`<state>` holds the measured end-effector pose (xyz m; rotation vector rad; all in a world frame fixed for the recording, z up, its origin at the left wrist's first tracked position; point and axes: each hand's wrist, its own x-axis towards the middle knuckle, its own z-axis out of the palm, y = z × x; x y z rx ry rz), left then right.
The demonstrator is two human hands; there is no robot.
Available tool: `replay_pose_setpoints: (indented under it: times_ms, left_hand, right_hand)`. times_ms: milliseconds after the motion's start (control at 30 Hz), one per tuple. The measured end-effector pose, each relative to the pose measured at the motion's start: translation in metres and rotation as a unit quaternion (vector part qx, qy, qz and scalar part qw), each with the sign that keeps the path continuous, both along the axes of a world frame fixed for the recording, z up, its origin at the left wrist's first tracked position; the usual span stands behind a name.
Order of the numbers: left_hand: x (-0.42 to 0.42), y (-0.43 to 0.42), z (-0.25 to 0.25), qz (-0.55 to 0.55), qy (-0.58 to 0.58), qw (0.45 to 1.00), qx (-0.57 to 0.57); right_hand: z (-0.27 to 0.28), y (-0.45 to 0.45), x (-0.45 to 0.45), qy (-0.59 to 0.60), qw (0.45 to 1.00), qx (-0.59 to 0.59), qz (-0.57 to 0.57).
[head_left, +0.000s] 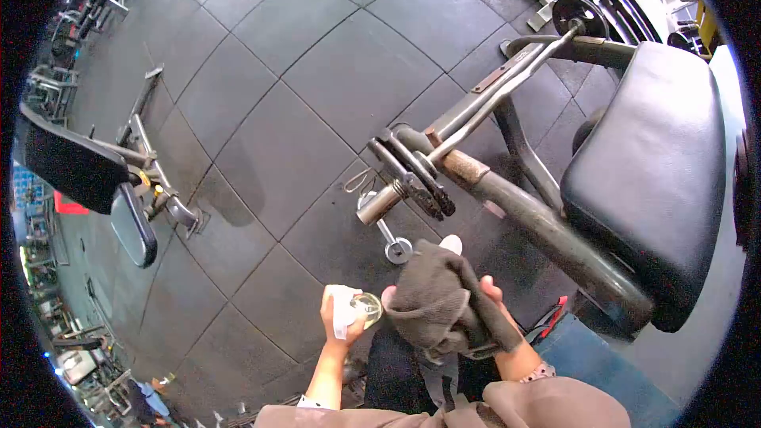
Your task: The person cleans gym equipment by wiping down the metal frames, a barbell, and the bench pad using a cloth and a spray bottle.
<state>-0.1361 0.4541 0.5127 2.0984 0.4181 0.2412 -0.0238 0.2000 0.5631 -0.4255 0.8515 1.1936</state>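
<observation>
Dark gym tiles (325, 123) spread ahead; the left hand (333, 319) curls closed round a clear bottle (369, 307), apparently holding yellowish liquid (373, 316), beside grey-brown cloth (428, 293) covering most of the right hand (492, 289), its grip hidden.

Legible text: none that you can read with certainty
Clear container (367, 311) in your left hand (337, 313): pale mark, too small for you to read
Reddish-brown strip (497, 77) on machine frame (547, 231): nothing readable
</observation>
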Motion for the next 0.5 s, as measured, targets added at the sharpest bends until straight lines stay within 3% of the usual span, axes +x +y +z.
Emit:
replay_pose_setpoints:
  times_ms: [267, 500]
  left_hand:
    - [0.086, -0.005, 0.047, -0.073, 0.025, 0.997, -0.004]
    - [0.145, 0.001, 0.069, -0.119, 0.043, 0.992, -0.027]
  right_hand:
    - [0.014, -0.049, 0.023, -0.042, 0.988, 0.147, -0.017]
    - [-0.025, -0.051, 0.000, -0.103, 0.979, 0.165, -0.062]
